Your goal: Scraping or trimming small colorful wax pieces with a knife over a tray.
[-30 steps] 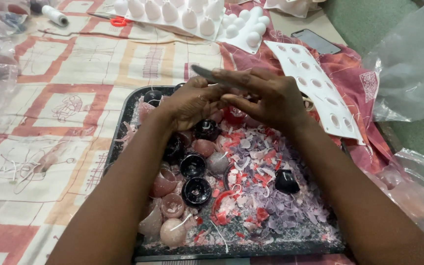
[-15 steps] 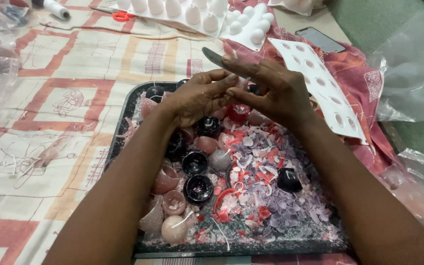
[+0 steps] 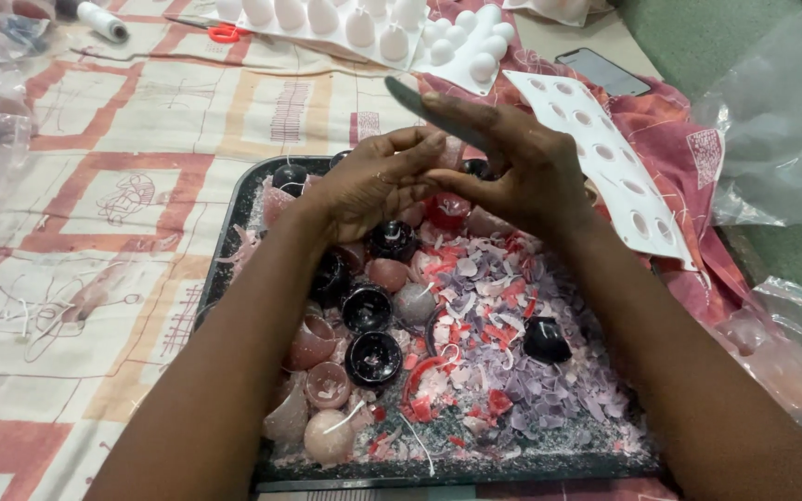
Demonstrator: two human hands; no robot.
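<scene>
Black and shallow, the tray [image 3: 234, 218] is our landmark: we see it filled with black, pink and grey wax half-shells on its left side and a litter of red, lilac and white wax shavings [image 3: 503, 371] on its right, one black shell [image 3: 546, 340] lying alone among them. Over the tray's far end our left hand [image 3: 373, 186] has its fingers [image 3: 420, 148] closed narrowly on a small pale pink wax piece [image 3: 450, 153]. Our right hand [image 3: 522, 167] meets it there, fingers gripping a thin blade [image 3: 410, 99] that points away to the left. Beyond the tray lie white silicone moulds [image 3: 364, 28] with domed cups; to its right a flat white mould sheet [image 3: 605, 167] with round holes rests on red printed cloth. Clear plastic bags [image 3: 782, 121] sit farther right. A phone [image 3: 603, 70] lies beyond the sheet.
</scene>
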